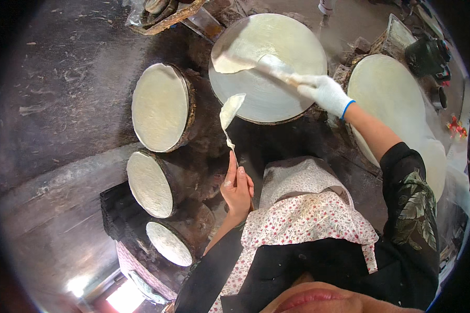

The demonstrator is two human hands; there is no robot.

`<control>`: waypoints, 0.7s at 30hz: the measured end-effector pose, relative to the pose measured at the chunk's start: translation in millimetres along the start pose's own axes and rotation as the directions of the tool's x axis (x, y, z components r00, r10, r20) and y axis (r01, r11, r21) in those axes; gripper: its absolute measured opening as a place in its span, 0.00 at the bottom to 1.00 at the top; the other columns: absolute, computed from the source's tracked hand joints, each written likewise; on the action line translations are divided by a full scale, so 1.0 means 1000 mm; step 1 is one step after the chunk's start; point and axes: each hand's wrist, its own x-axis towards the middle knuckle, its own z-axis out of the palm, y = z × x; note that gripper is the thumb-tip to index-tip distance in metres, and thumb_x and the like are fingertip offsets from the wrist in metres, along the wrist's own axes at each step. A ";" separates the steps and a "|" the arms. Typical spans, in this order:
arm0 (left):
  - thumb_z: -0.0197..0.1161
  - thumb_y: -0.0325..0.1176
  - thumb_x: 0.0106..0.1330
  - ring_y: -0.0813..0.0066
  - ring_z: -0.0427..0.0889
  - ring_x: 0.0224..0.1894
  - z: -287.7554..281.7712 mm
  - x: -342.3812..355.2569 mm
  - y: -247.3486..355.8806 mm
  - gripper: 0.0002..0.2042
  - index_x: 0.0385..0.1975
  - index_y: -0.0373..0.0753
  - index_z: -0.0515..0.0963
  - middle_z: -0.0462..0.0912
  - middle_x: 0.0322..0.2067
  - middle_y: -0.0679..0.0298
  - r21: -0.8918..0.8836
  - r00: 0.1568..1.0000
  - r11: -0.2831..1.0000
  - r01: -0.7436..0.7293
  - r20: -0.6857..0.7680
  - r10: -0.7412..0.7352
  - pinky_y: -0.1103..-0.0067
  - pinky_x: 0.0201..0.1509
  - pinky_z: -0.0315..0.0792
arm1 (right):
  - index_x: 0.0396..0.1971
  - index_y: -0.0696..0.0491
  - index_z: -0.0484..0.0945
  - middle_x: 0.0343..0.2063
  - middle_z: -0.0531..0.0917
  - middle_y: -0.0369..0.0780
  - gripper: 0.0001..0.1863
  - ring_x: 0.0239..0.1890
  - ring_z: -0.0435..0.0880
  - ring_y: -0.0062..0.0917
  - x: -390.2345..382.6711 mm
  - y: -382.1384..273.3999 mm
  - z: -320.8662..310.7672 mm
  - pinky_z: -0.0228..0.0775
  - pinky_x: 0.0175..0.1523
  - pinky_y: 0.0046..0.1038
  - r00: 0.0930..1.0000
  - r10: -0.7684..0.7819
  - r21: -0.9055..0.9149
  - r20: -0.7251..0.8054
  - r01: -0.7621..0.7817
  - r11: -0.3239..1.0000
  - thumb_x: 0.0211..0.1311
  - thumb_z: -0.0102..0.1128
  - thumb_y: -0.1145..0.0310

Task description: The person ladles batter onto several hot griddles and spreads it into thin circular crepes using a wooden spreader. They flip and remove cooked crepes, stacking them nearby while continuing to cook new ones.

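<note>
The griddle point(266, 101) fills the upper centre of the frame, with my batter point(277, 39) pale over its upper part and grey metal bare below. Pale sheets point(386, 94) lie at the right; three round pans point(160, 109) line the left. My gloved right hand point(324, 93) is wrapped round the handle of the spreader point(273, 65), whose blade is over the griddle. My bare left hand point(237, 193), mid-frame, pinches the ladle point(231, 110), thumb and forefinger along its handle, the bowl coated white. I'd judge I'm spreading the batter; the next move seems to call for a flat, even sweep over the bare part, ladle clear. I can read no brand, label or writing anywhere.
</note>
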 end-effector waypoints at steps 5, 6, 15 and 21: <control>0.50 0.27 0.83 0.90 0.65 0.16 0.001 0.006 0.001 0.24 0.78 0.38 0.63 0.73 0.19 0.72 0.016 1.000 1.000 -0.002 -0.001 0.002 0.87 0.19 0.62 | 0.59 0.39 0.85 0.38 0.90 0.50 0.22 0.41 0.90 0.44 0.011 0.000 0.005 0.80 0.49 0.40 0.993 -0.108 -0.097 -0.049 0.102 0.990 0.71 0.57 0.51; 0.51 0.27 0.83 0.90 0.66 0.17 0.001 0.007 0.001 0.24 0.77 0.37 0.64 0.72 0.19 0.73 0.017 1.000 1.000 0.010 0.002 -0.010 0.87 0.19 0.62 | 0.59 0.39 0.85 0.39 0.89 0.50 0.22 0.42 0.89 0.46 0.008 0.000 0.007 0.80 0.50 0.41 0.973 -0.229 -0.184 0.027 0.230 0.955 0.71 0.57 0.50; 0.51 0.26 0.83 0.90 0.65 0.18 -0.001 0.011 -0.003 0.24 0.77 0.38 0.65 0.71 0.19 0.73 0.015 0.995 0.995 0.101 -0.020 -0.101 0.86 0.20 0.62 | 0.63 0.35 0.83 0.37 0.89 0.51 0.22 0.38 0.90 0.44 0.029 -0.006 -0.001 0.80 0.48 0.39 0.979 0.016 -0.067 -0.201 -0.030 0.997 0.73 0.55 0.50; 0.51 0.27 0.83 0.90 0.65 0.17 -0.006 0.014 0.000 0.24 0.77 0.38 0.65 0.70 0.18 0.74 0.076 0.985 0.987 0.143 -0.108 -0.134 0.86 0.19 0.62 | 0.63 0.36 0.84 0.52 0.89 0.46 0.24 0.50 0.90 0.39 0.017 -0.014 -0.012 0.79 0.58 0.34 0.979 -0.005 -0.256 0.204 0.058 0.965 0.70 0.59 0.49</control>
